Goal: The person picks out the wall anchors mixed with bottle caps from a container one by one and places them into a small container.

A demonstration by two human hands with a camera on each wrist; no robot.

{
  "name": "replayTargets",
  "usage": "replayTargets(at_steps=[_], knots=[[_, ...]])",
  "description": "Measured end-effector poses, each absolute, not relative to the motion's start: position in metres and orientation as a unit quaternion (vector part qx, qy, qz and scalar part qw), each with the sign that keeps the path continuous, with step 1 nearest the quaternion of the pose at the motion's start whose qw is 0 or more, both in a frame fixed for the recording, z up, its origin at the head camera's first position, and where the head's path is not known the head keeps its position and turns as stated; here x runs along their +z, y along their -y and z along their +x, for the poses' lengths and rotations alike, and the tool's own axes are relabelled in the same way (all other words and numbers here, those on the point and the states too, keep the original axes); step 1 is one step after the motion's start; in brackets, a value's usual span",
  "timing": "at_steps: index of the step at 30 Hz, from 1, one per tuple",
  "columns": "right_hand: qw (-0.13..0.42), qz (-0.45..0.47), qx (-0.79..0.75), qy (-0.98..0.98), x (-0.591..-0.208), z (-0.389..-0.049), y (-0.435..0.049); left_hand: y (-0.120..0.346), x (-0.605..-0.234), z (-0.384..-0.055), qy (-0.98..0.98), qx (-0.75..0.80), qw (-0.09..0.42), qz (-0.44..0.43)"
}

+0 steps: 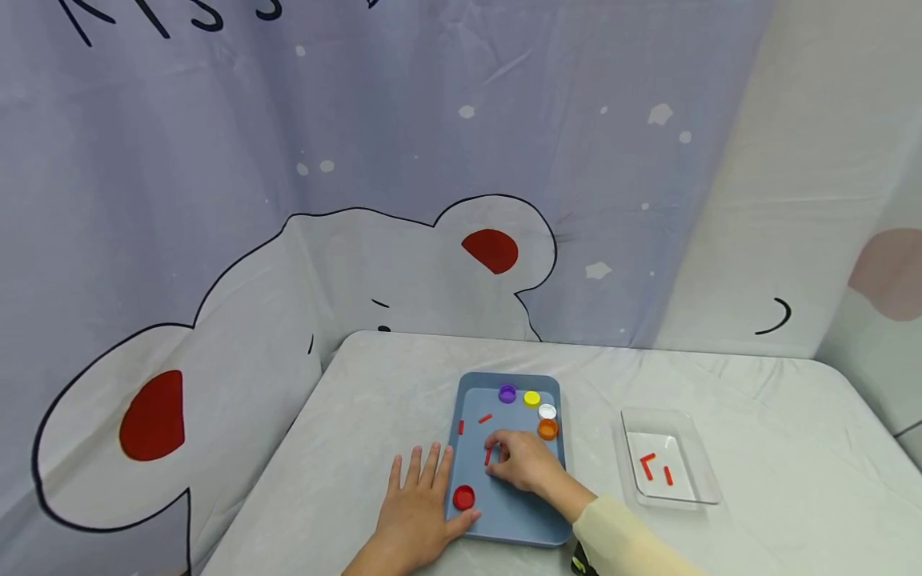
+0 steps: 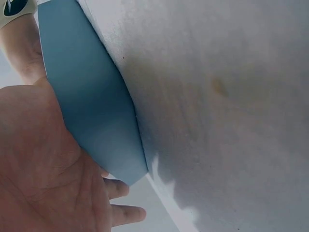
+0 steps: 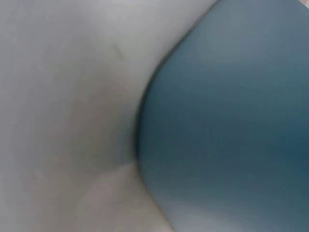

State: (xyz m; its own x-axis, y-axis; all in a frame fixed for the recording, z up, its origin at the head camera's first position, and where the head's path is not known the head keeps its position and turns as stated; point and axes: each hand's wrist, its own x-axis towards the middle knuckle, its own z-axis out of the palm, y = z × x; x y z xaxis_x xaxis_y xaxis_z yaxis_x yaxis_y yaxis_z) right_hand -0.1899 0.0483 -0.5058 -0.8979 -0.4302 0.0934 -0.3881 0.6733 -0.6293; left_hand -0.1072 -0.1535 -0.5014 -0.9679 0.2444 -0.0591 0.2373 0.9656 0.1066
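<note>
A blue-grey tray (image 1: 515, 524) lies on the table. Over its middle, my right hand (image 1: 529, 462) pinches a small red stick (image 1: 487, 457) between thumb and fingertips. My left hand (image 1: 416, 512) lies spread at the tray's left side, fingers straight, with the thumb reaching over the near left rim. Just above that thumb sits a red cap (image 1: 464, 497) inside the tray. Two more red sticks (image 1: 486, 418) lie farther back in the tray. In the left wrist view the palm (image 2: 43, 164) shows beside the tray's outer wall (image 2: 91, 92). Only tray and cloth appear in the right wrist view.
Purple (image 1: 507, 393), yellow (image 1: 531, 398), white (image 1: 547, 411) and orange (image 1: 547, 430) caps line the tray's back and right side. Right of the tray stands a clear box (image 1: 702, 472) holding red sticks (image 1: 668, 476). A white cloth (image 1: 389, 384) covers the table; a printed curtain (image 1: 403, 104) hangs behind.
</note>
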Motion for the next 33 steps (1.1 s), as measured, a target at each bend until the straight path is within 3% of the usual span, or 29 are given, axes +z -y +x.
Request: replayTargets(at_steps=[33], knots=[[0.056,-0.22,-0.324,-0.918,-0.5068,-0.1868,-0.046,0.1524,-0.5007,-0.1065,-0.991,0.062,0.04,0.114]])
